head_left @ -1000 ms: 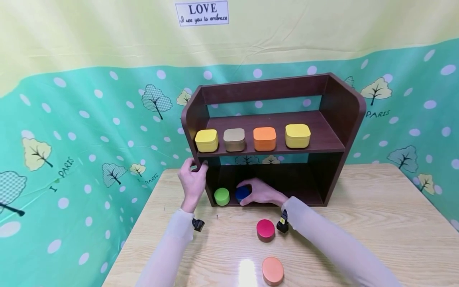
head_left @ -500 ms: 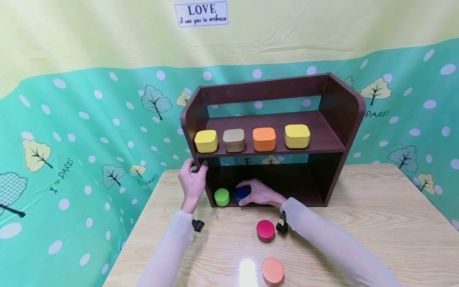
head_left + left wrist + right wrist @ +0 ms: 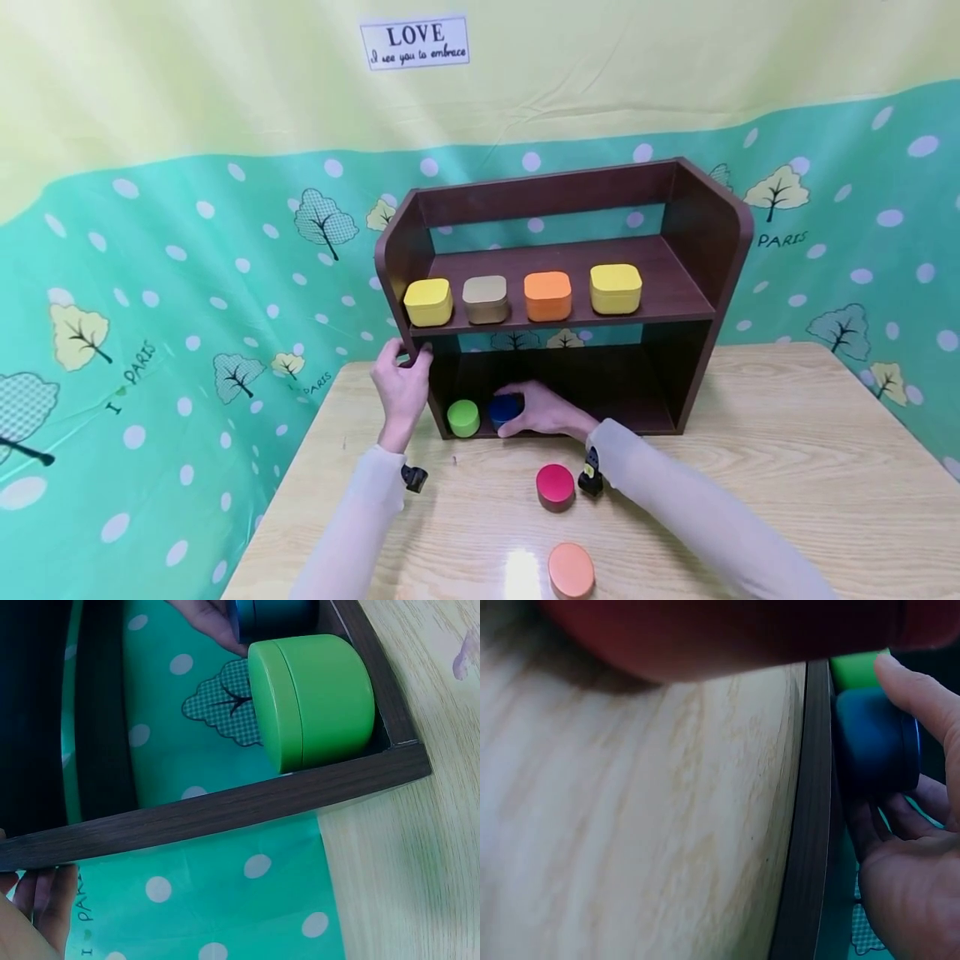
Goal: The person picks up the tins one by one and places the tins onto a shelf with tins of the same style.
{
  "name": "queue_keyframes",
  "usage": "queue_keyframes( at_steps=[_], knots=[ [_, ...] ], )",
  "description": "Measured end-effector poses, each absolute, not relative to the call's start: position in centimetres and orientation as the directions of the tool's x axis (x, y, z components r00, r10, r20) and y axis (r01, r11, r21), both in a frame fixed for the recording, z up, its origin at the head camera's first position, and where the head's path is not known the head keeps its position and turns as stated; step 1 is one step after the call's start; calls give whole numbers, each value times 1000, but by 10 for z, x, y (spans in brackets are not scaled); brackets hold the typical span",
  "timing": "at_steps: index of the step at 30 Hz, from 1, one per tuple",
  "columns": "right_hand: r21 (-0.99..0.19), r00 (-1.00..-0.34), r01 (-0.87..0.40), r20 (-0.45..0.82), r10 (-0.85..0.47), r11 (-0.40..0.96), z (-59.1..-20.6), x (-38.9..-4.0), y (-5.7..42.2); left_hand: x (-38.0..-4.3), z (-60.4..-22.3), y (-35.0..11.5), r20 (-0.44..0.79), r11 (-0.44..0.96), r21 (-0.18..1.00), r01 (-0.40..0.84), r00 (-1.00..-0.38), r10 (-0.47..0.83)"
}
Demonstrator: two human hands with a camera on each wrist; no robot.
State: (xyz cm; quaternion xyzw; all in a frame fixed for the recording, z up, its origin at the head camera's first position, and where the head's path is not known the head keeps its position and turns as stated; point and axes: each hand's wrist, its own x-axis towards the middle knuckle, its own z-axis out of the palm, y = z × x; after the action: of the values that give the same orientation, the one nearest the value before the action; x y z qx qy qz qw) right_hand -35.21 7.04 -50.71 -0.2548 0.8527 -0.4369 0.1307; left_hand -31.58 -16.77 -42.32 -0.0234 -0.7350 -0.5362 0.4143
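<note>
In the head view, a dark brown two-tier shelf (image 3: pixel 577 332) stands on the table. My left hand (image 3: pixel 402 392) grips its left side panel, thumb toward the inside and fingers outside; the left wrist view has those fingers (image 3: pixel 52 900) against the panel. On the lower tier my right hand (image 3: pixel 546 408) holds a dark blue round tin (image 3: pixel 504 410) between thumb and fingers. A green round tin (image 3: pixel 463 418) sits to its left, in the corner by the side panel. From the right wrist, the blue tin (image 3: pixel 874 739) shows with the thumb over its upper side.
Along the upper tier's front stand a yellow square tin (image 3: pixel 428 302), a grey-brown one (image 3: pixel 486 299), an orange one (image 3: pixel 547 296) and another yellow one (image 3: pixel 615 289). A red round tin (image 3: pixel 555 487) and a salmon-pink one (image 3: pixel 571 570) rest on the wooden table (image 3: pixel 780 467) in front.
The blue tin in my right hand has shifted slightly left, closer to the green one. My left hand keeps its grip on the shelf. The head view has tilted a little.
</note>
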Motion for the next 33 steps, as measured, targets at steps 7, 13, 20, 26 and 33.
queue_keyframes(
  at_steps=[7, 13, 20, 26, 33],
  knots=[
    [-837, -840, -297, 0, -543, 460, -507, -346, 80, -297, -408, -159, 644, 414, 762, 497, -650, -404],
    [-851, -827, -306, 17, -561, 426, -506, -343, 94, -298, -407, -159, 648, 430, 758, 490, -645, -405],
    [-850, -832, -321, 43, -552, 418, -500, -332, 111, -316, -425, -168, 651, 434, 755, 493, -644, -402],
    [-865, -831, -321, 63, -552, 385, -494, -320, 127, -319, -427, -171, 639, 410, 766, 495, -657, -401],
    [-863, -832, -323, 63, -550, 389, -492, -308, 141, -317, -427, -173, 635, 398, 769, 499, -667, -389]
  ],
)
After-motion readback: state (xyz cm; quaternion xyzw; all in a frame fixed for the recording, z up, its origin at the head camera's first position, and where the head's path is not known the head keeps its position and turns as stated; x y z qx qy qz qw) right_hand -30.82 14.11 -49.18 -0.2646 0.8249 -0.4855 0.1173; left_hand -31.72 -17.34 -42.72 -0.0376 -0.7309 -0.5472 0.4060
